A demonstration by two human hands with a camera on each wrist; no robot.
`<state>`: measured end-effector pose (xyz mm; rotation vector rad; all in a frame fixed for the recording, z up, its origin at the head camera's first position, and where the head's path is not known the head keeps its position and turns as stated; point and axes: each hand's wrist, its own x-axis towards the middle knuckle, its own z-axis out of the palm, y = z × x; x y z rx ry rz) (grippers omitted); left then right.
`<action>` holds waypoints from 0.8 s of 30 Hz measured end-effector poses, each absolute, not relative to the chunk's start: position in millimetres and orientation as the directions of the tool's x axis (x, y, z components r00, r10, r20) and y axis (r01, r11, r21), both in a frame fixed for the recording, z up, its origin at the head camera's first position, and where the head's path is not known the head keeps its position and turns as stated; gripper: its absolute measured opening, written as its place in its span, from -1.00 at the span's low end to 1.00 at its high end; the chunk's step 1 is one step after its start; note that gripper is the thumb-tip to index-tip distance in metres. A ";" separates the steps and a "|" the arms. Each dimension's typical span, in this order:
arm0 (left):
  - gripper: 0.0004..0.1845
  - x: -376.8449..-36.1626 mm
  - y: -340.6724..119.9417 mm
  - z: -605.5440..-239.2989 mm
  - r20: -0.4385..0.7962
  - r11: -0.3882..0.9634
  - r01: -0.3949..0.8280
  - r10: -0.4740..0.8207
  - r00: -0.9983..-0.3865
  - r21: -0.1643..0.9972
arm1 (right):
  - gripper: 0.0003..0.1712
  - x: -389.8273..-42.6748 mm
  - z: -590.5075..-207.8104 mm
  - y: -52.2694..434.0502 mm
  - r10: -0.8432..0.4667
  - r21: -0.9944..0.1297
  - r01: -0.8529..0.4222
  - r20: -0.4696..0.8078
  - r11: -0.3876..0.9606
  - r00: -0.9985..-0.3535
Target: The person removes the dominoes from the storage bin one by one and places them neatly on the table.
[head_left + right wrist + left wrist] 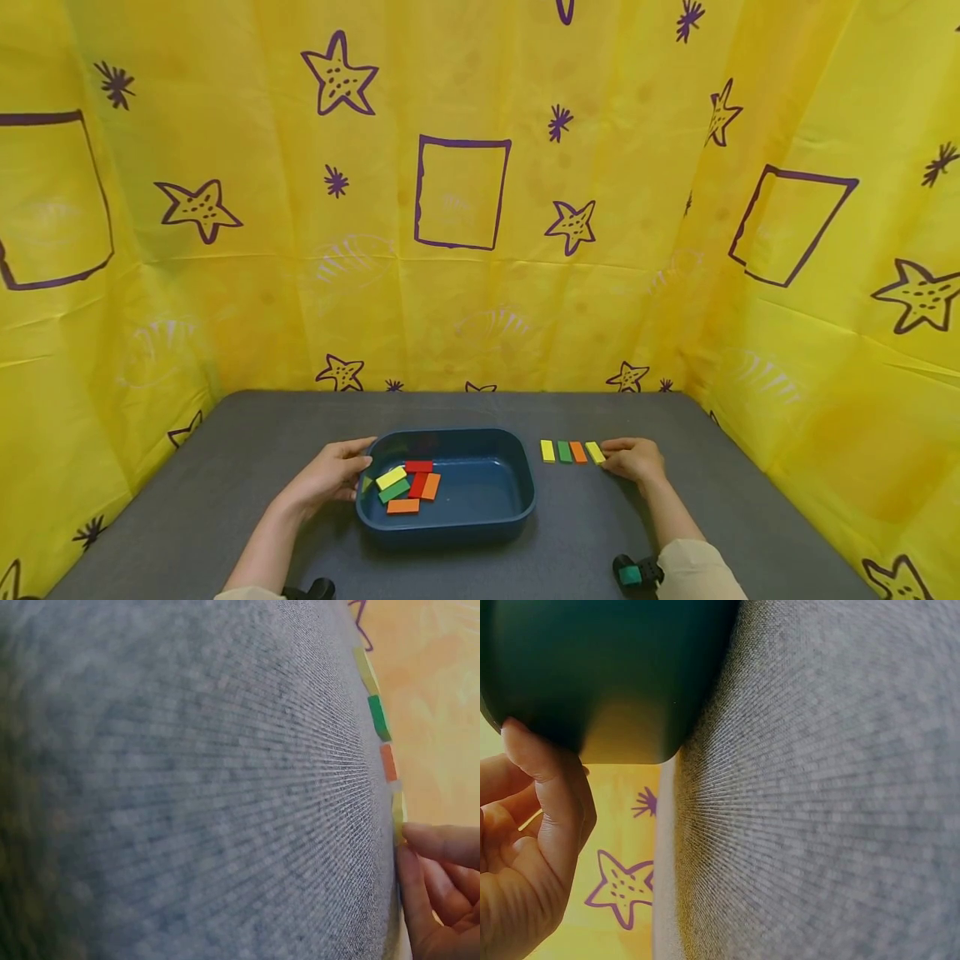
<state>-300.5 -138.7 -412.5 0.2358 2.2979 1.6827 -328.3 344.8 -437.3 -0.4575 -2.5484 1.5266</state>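
Observation:
A dark blue tub [480, 521] sits mid-table with several coloured blocks [408, 487] in its left half: yellow, green, red and orange. My left hand [358, 467] rests against the tub's left rim, and its fingertips [525, 746] touch the tub's outer wall [607, 667]. To the right of the tub, a yellow, a green, an orange and a yellow block lie in a row [564, 452] on the table. My right hand [609, 454] lies on the table at the row's right end. Its fingertips [431, 838] touch the last yellow block [595, 452] [398, 814].
The grey table [225, 483] is closed in by yellow sheets printed with purple stars on the left, back and right. Wrist-worn devices [636, 573] show at the bottom edge of the head view.

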 end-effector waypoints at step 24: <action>-0.39 -300.2 -139.2 -412.4 -0.136 0.310 -0.041 0.293 -0.946 0.950 | -0.60 -331.5 -440.2 336.4 0.326 -0.862 0.132 0.041 0.489 -0.944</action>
